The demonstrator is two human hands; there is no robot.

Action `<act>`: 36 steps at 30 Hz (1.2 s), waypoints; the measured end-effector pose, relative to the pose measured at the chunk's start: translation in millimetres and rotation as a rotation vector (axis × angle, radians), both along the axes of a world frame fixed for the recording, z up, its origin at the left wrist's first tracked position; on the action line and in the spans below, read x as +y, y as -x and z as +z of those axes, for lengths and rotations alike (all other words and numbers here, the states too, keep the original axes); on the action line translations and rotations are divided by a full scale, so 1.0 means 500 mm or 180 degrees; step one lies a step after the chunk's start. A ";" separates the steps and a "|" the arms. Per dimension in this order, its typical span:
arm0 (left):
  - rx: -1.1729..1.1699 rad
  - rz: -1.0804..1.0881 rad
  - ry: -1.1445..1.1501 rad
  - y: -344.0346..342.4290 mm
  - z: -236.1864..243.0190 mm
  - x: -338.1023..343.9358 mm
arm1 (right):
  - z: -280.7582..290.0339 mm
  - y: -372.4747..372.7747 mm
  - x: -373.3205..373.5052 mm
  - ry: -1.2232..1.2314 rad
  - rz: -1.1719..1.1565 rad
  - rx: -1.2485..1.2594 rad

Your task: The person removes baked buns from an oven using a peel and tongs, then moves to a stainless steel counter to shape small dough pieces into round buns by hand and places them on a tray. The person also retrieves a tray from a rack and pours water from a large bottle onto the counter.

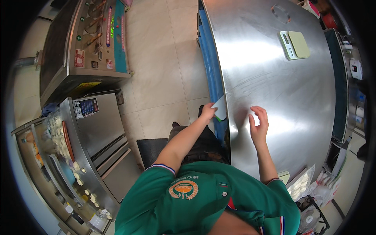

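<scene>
At the near-left edge of the steel table [274, 94], my left hand [208, 111] is closed on a pale flat blade that looks like a dough scraper [221, 107]. A bit of green shows at its lower side, and my fingers cover its near end. The blade stands tilted beside the table edge. My right hand [259, 124] hovers over the tabletop with thumb and fingers apart and slightly curled. Nothing is in it, and its blurred reflection shows in the steel.
A pale green kitchen scale [296, 45] sits on the table's far right. Blue sheeting [209, 58] lines the table's left side. Left of the tiled floor [156, 55] stand a machine with knobs [98, 39] and a steel cabinet [88, 127]. Bagged pale pieces [300, 184] lie near right.
</scene>
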State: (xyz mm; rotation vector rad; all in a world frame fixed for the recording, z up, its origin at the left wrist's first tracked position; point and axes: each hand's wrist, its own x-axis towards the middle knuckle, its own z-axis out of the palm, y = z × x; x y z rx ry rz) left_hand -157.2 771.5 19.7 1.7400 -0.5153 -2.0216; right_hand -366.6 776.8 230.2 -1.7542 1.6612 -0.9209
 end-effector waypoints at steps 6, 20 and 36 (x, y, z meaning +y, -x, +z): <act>-0.0137 -0.1172 0.1140 0.068 -0.053 -0.001 | 0.012 -0.048 0.041 -0.0156 0.0003 -0.0404; -0.2934 0.1057 0.0023 -0.632 0.011 0.724 | 0.013 -0.607 0.176 -0.0613 0.3702 -0.0544; -0.2951 0.3459 -0.1362 -0.462 0.004 1.774 | 0.121 -1.356 1.069 0.0366 0.7414 -0.0711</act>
